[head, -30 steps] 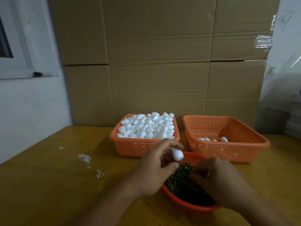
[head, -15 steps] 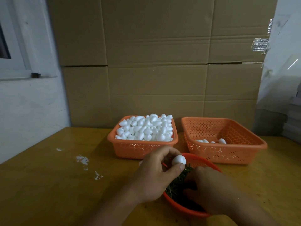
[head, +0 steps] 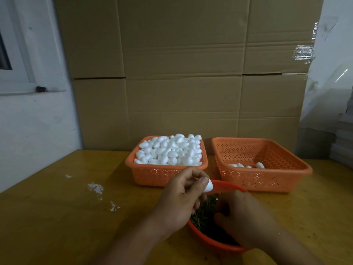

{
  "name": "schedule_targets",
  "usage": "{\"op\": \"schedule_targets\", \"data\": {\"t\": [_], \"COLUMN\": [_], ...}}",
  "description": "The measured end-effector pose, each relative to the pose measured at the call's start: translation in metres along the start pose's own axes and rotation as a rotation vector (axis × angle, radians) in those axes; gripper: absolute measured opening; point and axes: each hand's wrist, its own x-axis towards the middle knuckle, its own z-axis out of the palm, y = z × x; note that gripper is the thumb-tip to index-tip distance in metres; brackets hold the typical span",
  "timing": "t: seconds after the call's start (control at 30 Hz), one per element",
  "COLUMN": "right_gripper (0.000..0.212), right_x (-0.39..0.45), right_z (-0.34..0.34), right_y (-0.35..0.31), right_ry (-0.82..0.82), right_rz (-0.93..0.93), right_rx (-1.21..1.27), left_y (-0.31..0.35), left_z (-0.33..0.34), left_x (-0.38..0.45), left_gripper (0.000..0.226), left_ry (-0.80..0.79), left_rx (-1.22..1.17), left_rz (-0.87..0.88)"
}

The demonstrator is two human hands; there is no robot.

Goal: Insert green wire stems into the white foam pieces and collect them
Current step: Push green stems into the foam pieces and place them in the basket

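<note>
My left hand (head: 179, 201) pinches a white egg-shaped foam piece (head: 208, 186) between thumb and fingers, just above the near orange bowl (head: 215, 242). The bowl holds a heap of green wire stems (head: 203, 213). My right hand (head: 242, 217) reaches down into the bowl with fingers curled among the stems; whether it holds one is hidden. Behind, the left orange basket (head: 152, 175) is heaped with several white foam pieces (head: 172, 150). The right orange basket (head: 267, 178) holds a few foam pieces (head: 246, 165) at its bottom.
Everything stands on a yellow-brown wooden table (head: 57, 217) with white crumbs (head: 96, 188) at the left. Stacked cardboard boxes (head: 181, 73) wall off the back. A white wall with a window sill is at the left; plastic-wrapped stacks at the right.
My left hand turned the foam piece and drew it slightly lower and nearer. My right hand dug deeper into the stems in the bowl. The camera tilted a little.
</note>
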Motion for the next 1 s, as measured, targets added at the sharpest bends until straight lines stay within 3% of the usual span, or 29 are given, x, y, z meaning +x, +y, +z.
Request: {"op": "schedule_targets", "data": {"t": [0.2,0.43,0.7,0.9,1.0], "right_gripper": [0.006,0.015,0.012,0.004,0.012], "right_x": [-0.002,-0.005,-0.010,-0.009,-0.008], "right_z": [-0.005,-0.010,-0.012,-0.008,-0.006], "right_y": [0.002,-0.001,-0.008,-0.011,-0.011], "right_ry": [0.188,0.316,0.282,0.262,0.220], "right_rz": [-0.004,-0.170,-0.210,-0.215,-0.220], "right_rx": [0.223,0.663,1.187,1.309,1.350], "left_y": [0.003,0.005,0.007,0.010,0.010], "left_z": [0.001,-0.001,0.000,0.002,0.002], "left_x": [0.001,0.003,0.002,0.002,0.001], "left_gripper": [0.030,0.042,0.042,0.050,0.052], "left_ry": [0.055,0.119,0.117,0.111,0.105], "left_rx": [-0.154,-0.339,-0.368,-0.378,-0.362], "left_rz": [-0.071,-0.171,-0.202,-0.203,-0.203]}}
